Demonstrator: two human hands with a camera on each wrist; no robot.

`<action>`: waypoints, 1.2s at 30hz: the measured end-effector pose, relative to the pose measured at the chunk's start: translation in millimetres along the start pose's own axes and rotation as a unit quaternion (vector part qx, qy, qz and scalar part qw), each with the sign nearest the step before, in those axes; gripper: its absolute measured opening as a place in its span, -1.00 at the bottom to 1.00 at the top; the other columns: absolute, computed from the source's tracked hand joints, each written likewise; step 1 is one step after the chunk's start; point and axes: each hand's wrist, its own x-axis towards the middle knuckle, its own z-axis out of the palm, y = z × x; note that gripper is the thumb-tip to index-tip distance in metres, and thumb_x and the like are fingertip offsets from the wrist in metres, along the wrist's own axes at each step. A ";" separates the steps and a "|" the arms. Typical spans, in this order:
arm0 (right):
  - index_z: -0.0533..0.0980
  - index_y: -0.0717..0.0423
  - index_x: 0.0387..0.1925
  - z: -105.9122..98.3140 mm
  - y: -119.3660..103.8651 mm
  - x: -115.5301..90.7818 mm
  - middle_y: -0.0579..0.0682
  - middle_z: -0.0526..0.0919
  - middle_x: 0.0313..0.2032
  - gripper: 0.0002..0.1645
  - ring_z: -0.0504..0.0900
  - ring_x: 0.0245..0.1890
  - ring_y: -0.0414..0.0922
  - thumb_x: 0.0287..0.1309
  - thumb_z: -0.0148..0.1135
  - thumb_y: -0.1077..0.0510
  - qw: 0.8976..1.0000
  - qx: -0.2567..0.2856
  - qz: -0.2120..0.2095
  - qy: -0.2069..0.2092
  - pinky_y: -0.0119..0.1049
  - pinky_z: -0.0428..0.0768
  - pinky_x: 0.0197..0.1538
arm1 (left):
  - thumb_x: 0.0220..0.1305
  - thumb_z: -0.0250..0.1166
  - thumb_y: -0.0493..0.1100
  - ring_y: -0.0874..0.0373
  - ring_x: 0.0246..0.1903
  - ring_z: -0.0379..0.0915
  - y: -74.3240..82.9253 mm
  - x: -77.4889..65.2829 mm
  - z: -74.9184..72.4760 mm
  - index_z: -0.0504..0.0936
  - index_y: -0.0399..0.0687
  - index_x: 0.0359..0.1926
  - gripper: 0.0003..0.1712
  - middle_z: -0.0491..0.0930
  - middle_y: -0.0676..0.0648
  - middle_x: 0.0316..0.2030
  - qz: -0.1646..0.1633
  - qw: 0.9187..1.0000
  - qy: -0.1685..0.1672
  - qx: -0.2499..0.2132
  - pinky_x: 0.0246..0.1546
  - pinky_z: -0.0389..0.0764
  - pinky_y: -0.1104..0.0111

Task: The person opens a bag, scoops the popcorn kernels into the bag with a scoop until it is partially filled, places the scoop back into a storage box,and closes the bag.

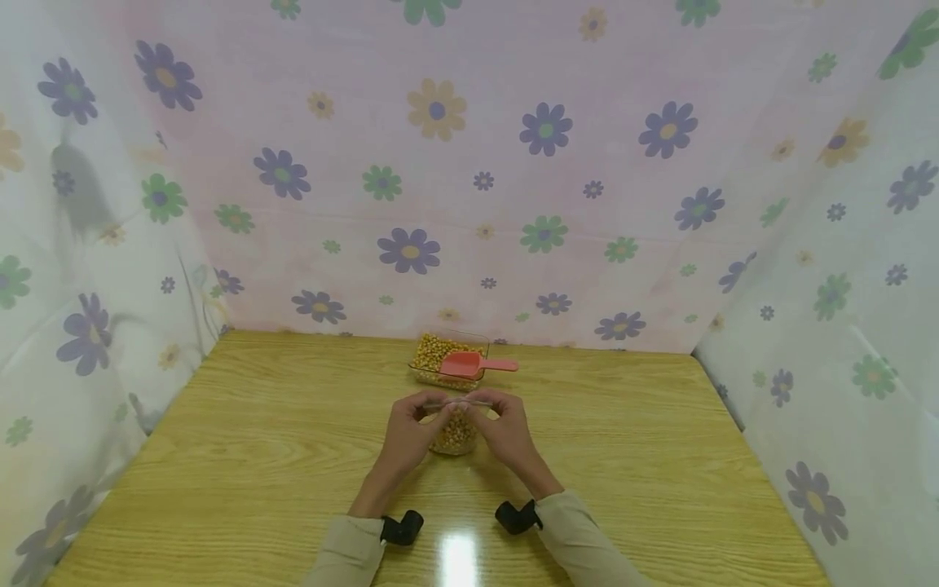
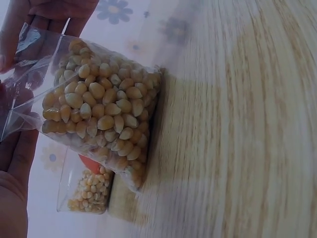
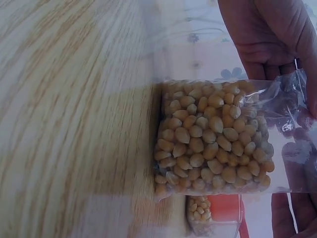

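A clear plastic bag of corn kernels (image 2: 99, 104) stands upright on the wooden table, its lower part full and its top flat. My left hand (image 1: 412, 428) pinches the left side of the bag's top edge between thumb and fingers. On the other side, my right hand (image 1: 508, 428) pinches the same edge, and the two thumbs nearly meet at the middle. From the right wrist, the bag (image 3: 213, 139) shows kernels packed below the gripped plastic. In the head view, the hands partly cover the bag (image 1: 455, 432).
Behind the bag stands a clear rectangular container (image 1: 418, 375) holding more corn kernels (image 1: 434, 350). A red scoop (image 1: 462, 364) lies across it, its handle reaching past the right rim. Flowered cloth (image 1: 484, 163) hangs around the back and sides of the table (image 1: 293, 424).
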 end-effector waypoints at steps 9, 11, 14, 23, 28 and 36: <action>0.74 0.20 -0.22 -2.7 -1.2 -0.5 0.15 0.77 -0.20 -0.87 0.70 -0.12 -0.17 0.32 0.35 0.22 1.000 0.000 -0.012 -0.007 -0.16 0.62 0.11 | 0.33 0.34 -0.40 0.17 -0.18 0.65 14.0 -0.6 2.6 0.74 -0.33 -0.20 -0.92 0.73 -0.27 -0.22 -0.016 1.000 0.002 0.011 -0.07 0.67 0.18; 0.75 0.19 -0.21 -3.9 -1.6 -1.5 0.13 0.78 -0.19 -0.88 0.71 -0.12 -0.16 0.31 0.36 0.22 1.000 -0.001 -0.015 -0.008 -0.15 0.62 0.10 | 0.32 0.35 -0.40 0.20 -0.19 0.65 23.4 -1.9 2.8 0.74 -0.35 -0.20 -0.92 0.73 -0.27 -0.22 -0.016 1.000 -0.006 0.009 -0.07 0.67 0.17; 0.76 0.18 -0.20 -6.1 -1.8 -3.1 0.10 0.80 -0.18 -0.87 0.73 -0.10 -0.14 0.30 0.36 0.23 1.000 -0.004 -0.018 -0.013 -0.14 0.62 0.11 | 0.33 0.35 -0.39 0.25 -0.19 0.64 36.9 -4.0 2.9 0.74 -0.34 -0.19 -0.91 0.74 -0.26 -0.22 -0.009 1.000 -0.018 0.009 -0.07 0.67 0.17; 0.76 0.27 -0.18 -11.7 -9.1 -5.1 0.15 0.80 -0.20 -0.86 0.75 -0.09 -0.13 0.29 0.35 0.29 0.999 -0.039 0.000 -0.005 -0.01 0.64 0.13 | 0.36 0.35 -0.32 0.03 -0.15 0.67 27.7 -3.7 1.8 0.75 -0.30 -0.19 -0.89 0.75 -0.22 -0.22 -0.018 0.999 -0.019 0.034 -0.10 0.67 0.16; 0.74 0.37 -0.23 -13.6 -23.6 -3.6 0.23 0.79 -0.28 -0.87 0.77 -0.18 -0.13 0.25 0.36 0.35 0.999 -0.048 -0.011 -0.010 -0.12 0.70 0.03 | 0.34 0.38 -0.25 -0.02 -0.20 0.70 2.1 -2.1 -5.3 0.79 -0.19 -0.16 -0.88 0.77 -0.17 -0.25 0.009 0.999 -0.020 0.026 -0.12 0.69 0.26; 0.77 0.26 -0.29 -18.5 1.9 -2.8 0.17 0.80 -0.30 -0.91 0.78 -0.25 -0.13 0.20 0.44 0.29 1.000 -0.023 -0.006 0.005 -0.22 0.72 -0.12 | 0.32 0.35 -0.39 -0.34 -0.24 0.66 11.3 -5.3 -13.9 0.77 -0.39 -0.16 -0.86 0.75 -0.35 -0.29 0.010 0.999 -0.023 0.040 -0.13 0.70 0.22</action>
